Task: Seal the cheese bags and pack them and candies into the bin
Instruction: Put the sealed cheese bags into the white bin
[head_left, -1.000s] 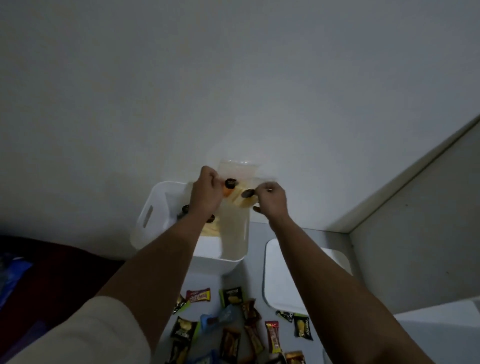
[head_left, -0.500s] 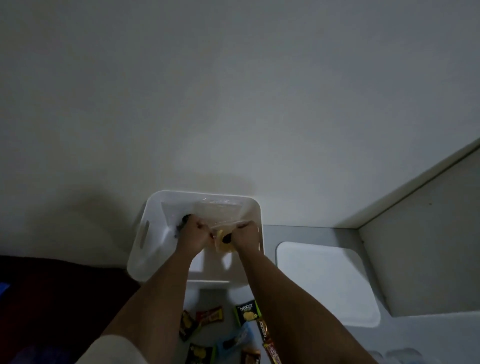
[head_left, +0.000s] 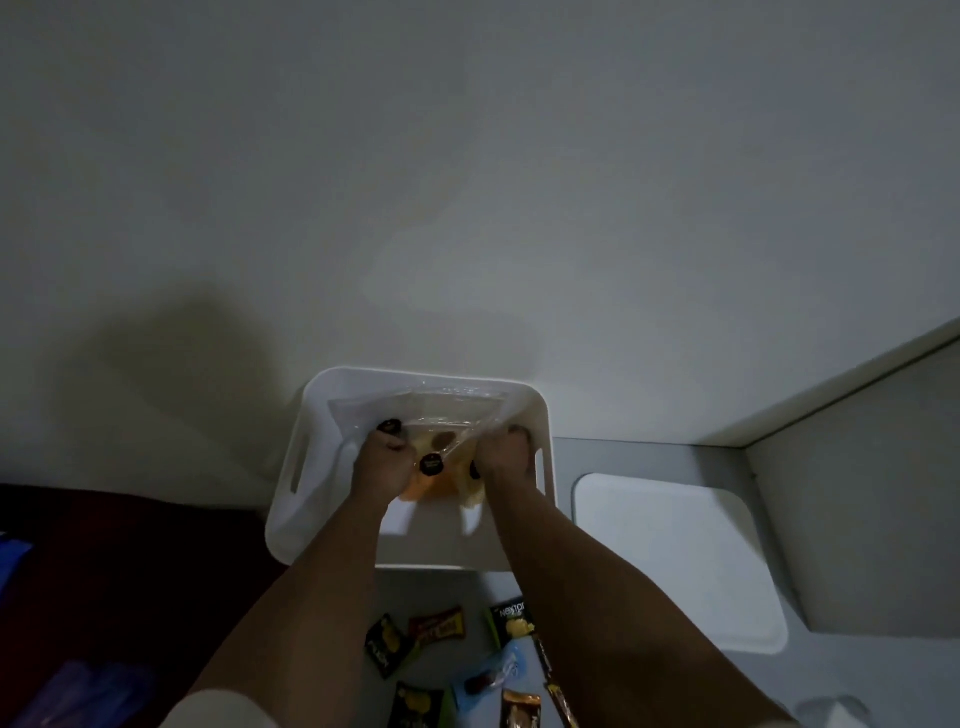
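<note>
Two hands: both curled shut, pinching the cheese bag (head_left: 441, 441) inside the bin (head_left: 322, 467).
Left hand (head_left: 382, 465): fingers folded onto the bag's left edge, beside a dark round sticker (head_left: 431, 463).
Right hand (head_left: 506, 457): fingers closed on the bag's right edge, near the bin's right wall.
Cheese bag: clear plastic, yellow and orange pieces within; a second ago it was held above the rim, now it sits lower, down in the bin.
Candies (head_left: 441, 629): scattered on the table (head_left: 649, 452) in front of the bin, between the forearms.
Lid (head_left: 675, 561): white, flat, right of the bin.
</note>
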